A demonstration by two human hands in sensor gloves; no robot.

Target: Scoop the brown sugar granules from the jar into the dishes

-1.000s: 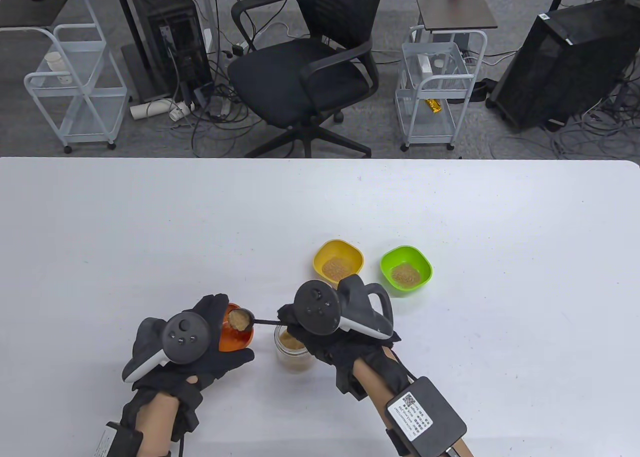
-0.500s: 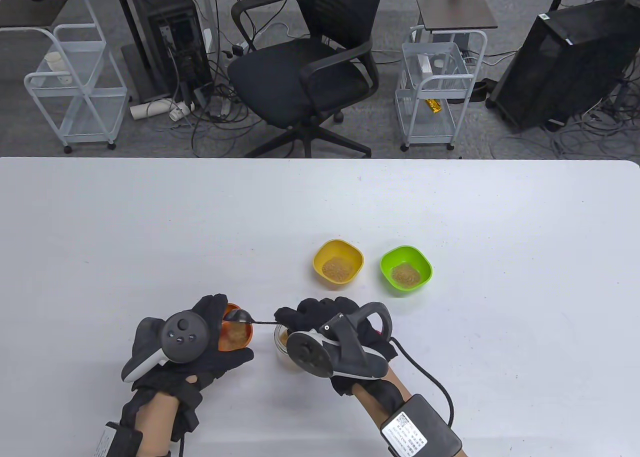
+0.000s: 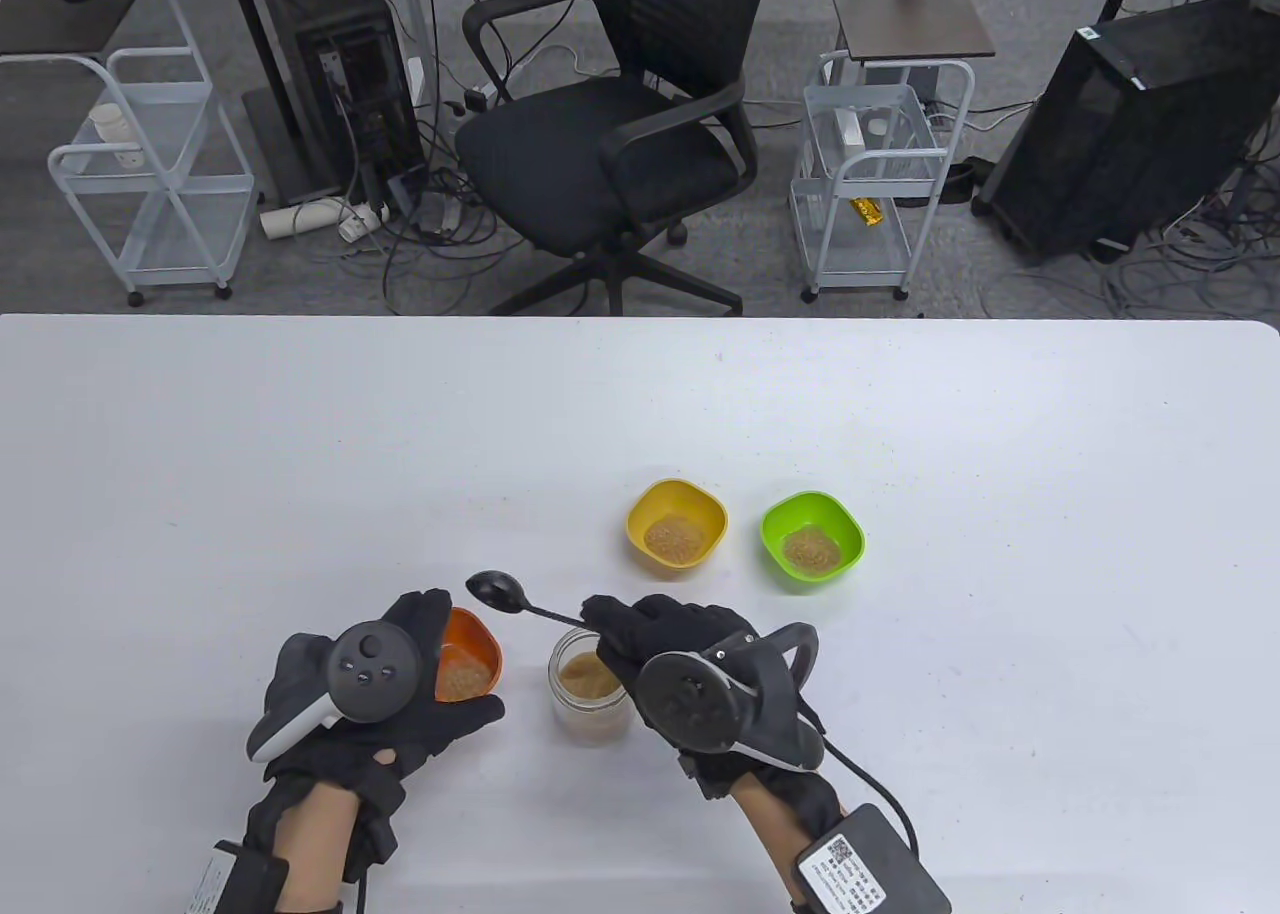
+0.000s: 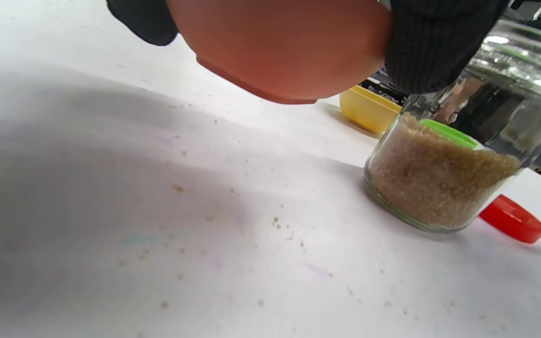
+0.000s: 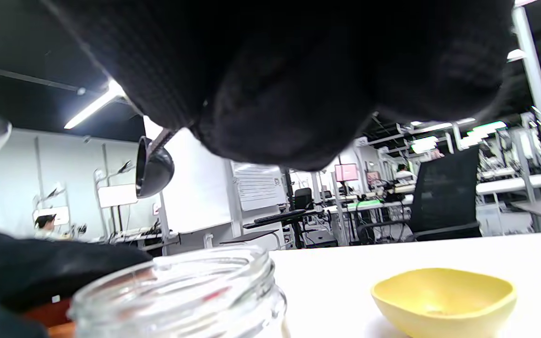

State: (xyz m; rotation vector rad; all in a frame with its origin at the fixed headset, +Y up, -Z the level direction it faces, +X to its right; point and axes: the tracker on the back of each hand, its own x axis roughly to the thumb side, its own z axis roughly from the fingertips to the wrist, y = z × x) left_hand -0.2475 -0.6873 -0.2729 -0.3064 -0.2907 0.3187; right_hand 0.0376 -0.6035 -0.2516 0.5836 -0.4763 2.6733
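My left hand (image 3: 400, 699) holds an orange dish (image 3: 467, 656) with brown sugar in it, lifted off the table; its underside shows in the left wrist view (image 4: 280, 47). My right hand (image 3: 660, 644) grips the handle of a black spoon (image 3: 498, 590), whose empty bowl is raised beyond the dish. An open glass jar (image 3: 590, 699) of brown sugar stands between my hands; it also shows in the left wrist view (image 4: 435, 183) and the right wrist view (image 5: 176, 300). A yellow dish (image 3: 677, 526) and a green dish (image 3: 812, 537) each hold sugar.
A red jar lid (image 4: 512, 219) lies on the table behind the jar, seen only in the left wrist view. Loose sugar grains are scattered on the white table (image 3: 300, 454). An office chair (image 3: 610, 144) and carts stand beyond the far edge.
The spoon was full over the orange dish, then tipped and emptied into it. My right hand has rolled and lifted the empty spoon up and away from the dish.
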